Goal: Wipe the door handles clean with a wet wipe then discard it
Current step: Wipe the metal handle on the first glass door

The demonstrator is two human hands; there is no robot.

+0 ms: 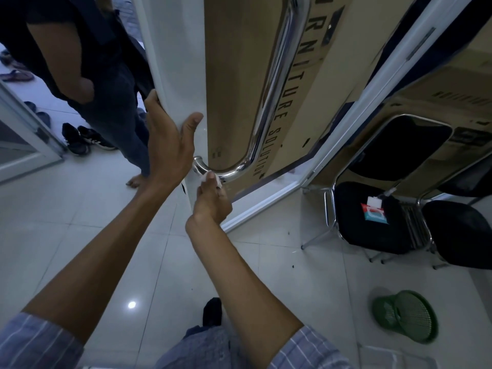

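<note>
So the person has the left hand [170, 139] wrapped around the edge of the white door [181, 75], thumb on the near face and fingers curled round the far side, basically bracing it so it doesn't swing. The right hand [211, 201] is pinching a small wad of white wet wipe [205, 177] and pressing it against the bottom bend of the chrome door handle [274, 83], right where the tube curves back into the door. Looks like the wiping itself is well underway, but how much of the long upright bar is already clean can't really be judged from here (shiny chrome looks the same either way). Since the task says handles, plural, there's probably at least one more to do, likely the one on the other side of the door, which isn't visible. Discarding hasn't happened, the wipe is in the fingers. The green basket [406, 315] lying tipped on the floor to the right could be the bin for that, just a guess. The wipes pack [374, 212] sits on a black folding chair [372, 217] nearby, and another person [87, 49] stands in the doorway just past the door
</note>
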